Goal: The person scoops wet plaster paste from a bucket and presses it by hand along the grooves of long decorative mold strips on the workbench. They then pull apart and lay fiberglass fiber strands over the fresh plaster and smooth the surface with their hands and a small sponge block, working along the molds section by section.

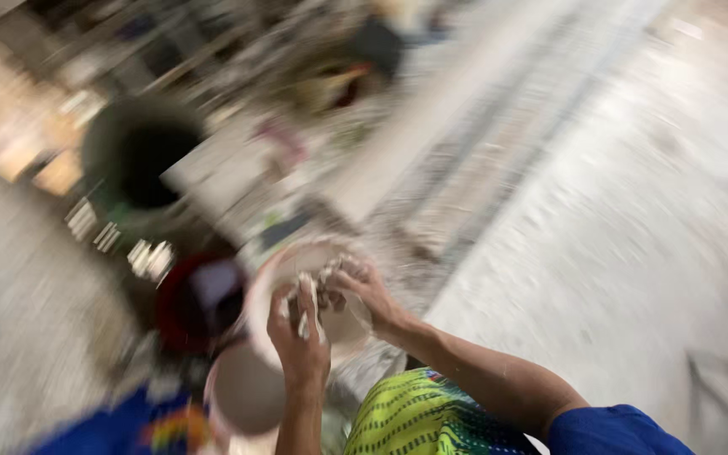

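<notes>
Over the white bowl (334, 324), left hand (301, 337) and right hand (364, 286), at one o'clock, both grip pale lumps; blurred.

Left hand (299, 330), right hand (362, 286), seemingly kneading over white bowl (273, 278), blurred

A dark, wide-mouthed bucket (141, 160) stands on the floor (634, 219) at upper left; nearer, a red container (195, 307) sits just beside a second pale bowl (246, 392); yellow-green patterned cloth (419, 417) covers the lap at bottom; blurred clutter (330, 76) lies beyond.
</notes>
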